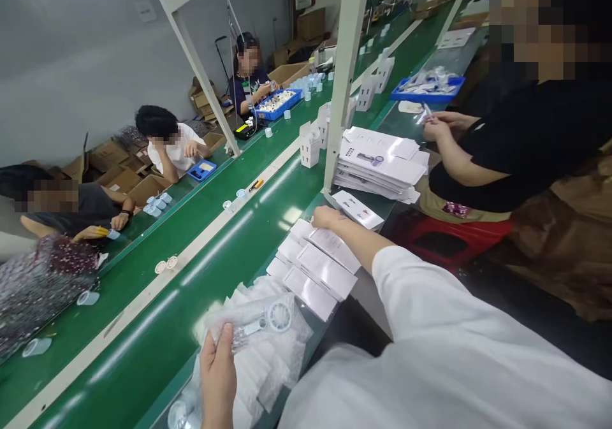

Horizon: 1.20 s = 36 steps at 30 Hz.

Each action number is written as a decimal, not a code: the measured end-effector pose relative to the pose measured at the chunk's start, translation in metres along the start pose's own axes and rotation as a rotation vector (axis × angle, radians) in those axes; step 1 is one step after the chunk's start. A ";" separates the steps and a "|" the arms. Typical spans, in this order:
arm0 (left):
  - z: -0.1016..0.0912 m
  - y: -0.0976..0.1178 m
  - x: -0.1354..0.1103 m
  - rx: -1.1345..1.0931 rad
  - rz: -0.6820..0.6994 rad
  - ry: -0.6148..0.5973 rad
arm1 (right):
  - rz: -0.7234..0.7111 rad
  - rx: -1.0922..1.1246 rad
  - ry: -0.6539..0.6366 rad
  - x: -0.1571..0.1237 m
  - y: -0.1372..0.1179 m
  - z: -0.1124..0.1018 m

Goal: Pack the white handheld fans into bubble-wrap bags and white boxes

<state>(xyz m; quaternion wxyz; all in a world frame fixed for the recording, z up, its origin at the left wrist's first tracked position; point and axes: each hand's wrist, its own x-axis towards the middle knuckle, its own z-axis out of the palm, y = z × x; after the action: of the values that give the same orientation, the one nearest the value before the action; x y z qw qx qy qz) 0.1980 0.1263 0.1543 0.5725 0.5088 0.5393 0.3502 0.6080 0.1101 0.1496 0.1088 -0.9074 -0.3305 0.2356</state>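
Note:
My left hand [220, 368] grips a clear plastic bag with a pale blue handheld fan [280, 316] inside, thumb on top. Under it lies a pile of other bagged items [258, 378] in white wrapping. My right hand [327, 217] reaches to the far end of a group of white boxes [325, 269] lying side by side at the belt's edge. Its fingers are curled round the end of the farthest box [337, 247], and the fingertips are partly hidden. Just beyond that hand is a flat printed white carton [357, 209].
A stack of flat cartons [377, 161] stands by a white post [344, 85]. Upright white boxes [310, 145] and an orange cutter [257, 185] are on the green belt [191, 289]. A co-worker sits at right near a blue tray [428, 96]; several others work across the belt.

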 end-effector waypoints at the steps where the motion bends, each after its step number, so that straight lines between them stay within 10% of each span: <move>1: 0.004 0.002 0.008 -0.060 -0.027 -0.007 | -0.021 -0.020 -0.012 -0.001 0.000 -0.004; 9: 0.027 0.071 0.066 -0.362 0.306 0.157 | -0.462 -0.085 0.410 -0.019 -0.068 -0.074; 16: 0.079 0.102 0.131 -0.287 0.591 0.111 | -0.639 0.212 0.154 0.022 -0.149 0.047; 21: 0.081 0.064 0.175 0.505 0.700 0.087 | -0.582 0.281 0.055 0.046 -0.154 0.114; 27: 0.098 0.082 0.183 1.292 0.777 -0.212 | -0.554 0.372 -0.009 0.055 -0.146 0.123; 32: 0.139 0.083 0.199 1.537 0.807 -0.535 | -0.566 0.409 -0.071 0.062 -0.137 0.116; 36: 0.142 0.054 0.207 1.542 0.841 -0.456 | -0.547 0.439 -0.075 0.071 -0.131 0.109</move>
<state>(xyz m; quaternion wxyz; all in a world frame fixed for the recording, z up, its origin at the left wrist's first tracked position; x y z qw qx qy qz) 0.3799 0.3066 0.1378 -0.0093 0.9628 0.2675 -0.0368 0.5290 0.2601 0.0765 0.3480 -0.7311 -0.5066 0.2964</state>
